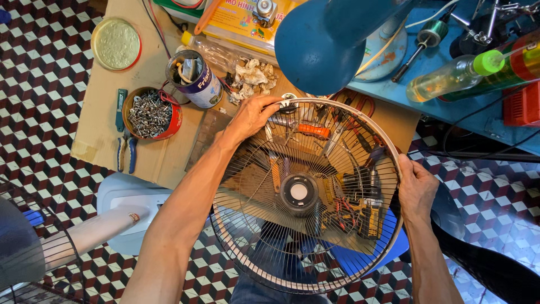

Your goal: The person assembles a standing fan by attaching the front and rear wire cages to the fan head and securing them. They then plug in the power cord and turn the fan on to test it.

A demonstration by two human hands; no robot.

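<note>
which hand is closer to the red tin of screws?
Left. The left hand grips the fan grille rim at top, right of the red tin of screws. The right hand holds the far rim.

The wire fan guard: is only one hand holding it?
No, the left hand grips the fan guard at its top rim and the right hand grips its side.

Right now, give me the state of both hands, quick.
Left hand: closed on the top rim of the round wire fan guard.
Right hand: closed on the guard's right rim.
</note>
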